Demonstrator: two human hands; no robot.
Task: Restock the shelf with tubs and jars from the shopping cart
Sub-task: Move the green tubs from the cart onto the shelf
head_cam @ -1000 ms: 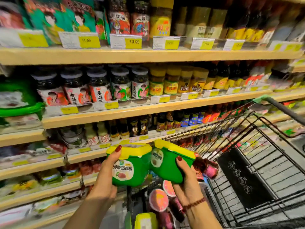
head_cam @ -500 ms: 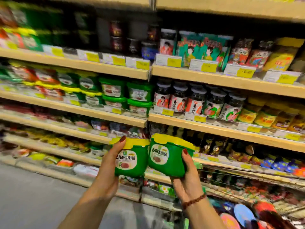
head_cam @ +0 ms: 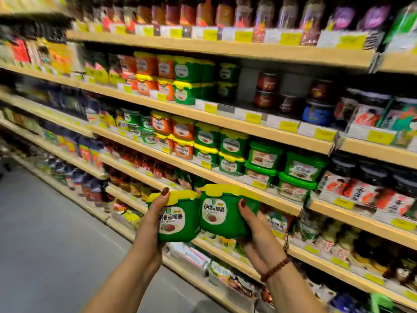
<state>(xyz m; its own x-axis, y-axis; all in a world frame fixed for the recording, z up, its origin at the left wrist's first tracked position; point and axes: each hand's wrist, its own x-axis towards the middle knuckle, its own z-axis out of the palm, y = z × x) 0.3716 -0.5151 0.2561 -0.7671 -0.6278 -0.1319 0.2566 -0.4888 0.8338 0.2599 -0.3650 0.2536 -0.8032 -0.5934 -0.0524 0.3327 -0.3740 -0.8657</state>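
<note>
L hand (head_cam: 155,214) grips L tub (head_cam: 174,224); R hand (head_cam: 253,225) grips R tub (head_cam: 215,213).

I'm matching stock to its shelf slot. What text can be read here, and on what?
"6月香豆瓣酱": label of the left tub, in the left hand.
"6月香豆瓣酱": label of the right tub, in the right hand.
Price tags and labels of shelved goods: too blurred to read.

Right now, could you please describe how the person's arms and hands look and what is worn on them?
Both forearms are bare, with no sleeves in view. The left hand and right hand wear no gloves, and the nails that show are painted dark red. A bracelet of reddish-brown beads circles the right wrist. No rings or watch show.
</note>
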